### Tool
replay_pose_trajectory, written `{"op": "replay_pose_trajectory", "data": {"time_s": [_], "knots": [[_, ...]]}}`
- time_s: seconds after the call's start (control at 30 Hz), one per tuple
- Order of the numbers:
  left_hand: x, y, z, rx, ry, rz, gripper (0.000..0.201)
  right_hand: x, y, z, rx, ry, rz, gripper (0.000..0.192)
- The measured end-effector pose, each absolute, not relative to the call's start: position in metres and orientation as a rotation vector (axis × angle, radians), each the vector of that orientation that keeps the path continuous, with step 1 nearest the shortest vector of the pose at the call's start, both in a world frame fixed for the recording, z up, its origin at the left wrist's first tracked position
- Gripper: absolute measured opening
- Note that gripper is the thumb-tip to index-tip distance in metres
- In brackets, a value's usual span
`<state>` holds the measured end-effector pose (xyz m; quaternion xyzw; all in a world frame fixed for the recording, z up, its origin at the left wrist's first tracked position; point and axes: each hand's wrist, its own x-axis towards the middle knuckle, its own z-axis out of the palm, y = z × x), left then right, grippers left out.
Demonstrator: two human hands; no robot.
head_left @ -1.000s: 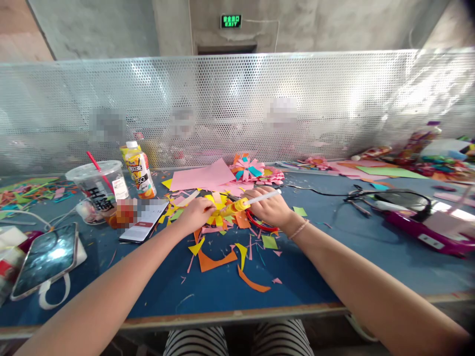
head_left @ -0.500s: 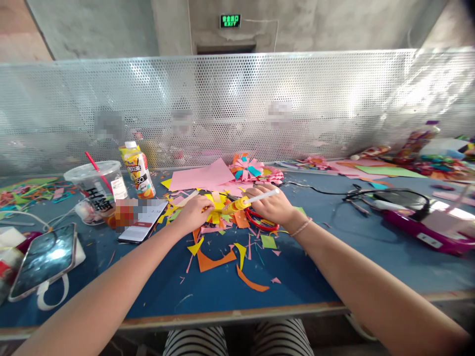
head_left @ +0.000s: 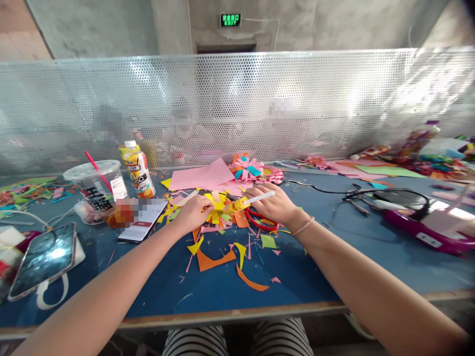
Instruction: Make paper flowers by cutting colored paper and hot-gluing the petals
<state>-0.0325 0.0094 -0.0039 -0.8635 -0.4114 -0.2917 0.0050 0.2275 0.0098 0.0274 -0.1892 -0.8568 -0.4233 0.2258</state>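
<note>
My right hand (head_left: 276,205) is wrapped round a yellow glue gun (head_left: 236,205), whose nozzle points left. A whitish glue stick (head_left: 261,197) juts from its back end. Pinched in the fingers of my left hand (head_left: 195,211) is a yellow paper flower (head_left: 214,216), partly hidden by that hand. The nozzle meets the flower's strips, though whether it touches them I cannot make out. Just below my right hand lie red loops (head_left: 265,226) that look like scissor handles. Orange paper scraps (head_left: 213,260) are scattered in front of both hands.
Behind the hands are pink paper (head_left: 202,175) and a pink-and-blue paper flower (head_left: 248,169). To the left stand a drink cup (head_left: 92,170) and a bottle (head_left: 138,170), with a phone (head_left: 46,259) nearer. Cables and a purple device (head_left: 426,232) lie right; a perforated metal screen (head_left: 230,84) borders the back.
The free end of the glue stick has dipped slightly down and to the left. Both hands stay in nearly the same place.
</note>
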Motion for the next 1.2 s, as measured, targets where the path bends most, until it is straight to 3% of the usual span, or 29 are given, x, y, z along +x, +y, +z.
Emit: {"op": "replay_pose_trajectory", "data": {"time_s": [0.3, 0.8, 1.2], "knots": [[-0.032, -0.001, 0.005, -2.681, -1.087, -0.617, 0.016, 0.233, 0.012, 0.03, -0.593, -2.342, -1.075, 0.022], [-0.017, -0.027, 0.013, -2.607, -1.013, -0.262, 0.028, 0.236, 0.016, 0.037, -0.682, -1.977, -1.264, 0.008], [-0.016, -0.025, 0.013, -2.651, -1.101, -0.232, 0.03, 0.235, 0.016, 0.035, -0.774, -1.997, -1.25, 0.008]]}}
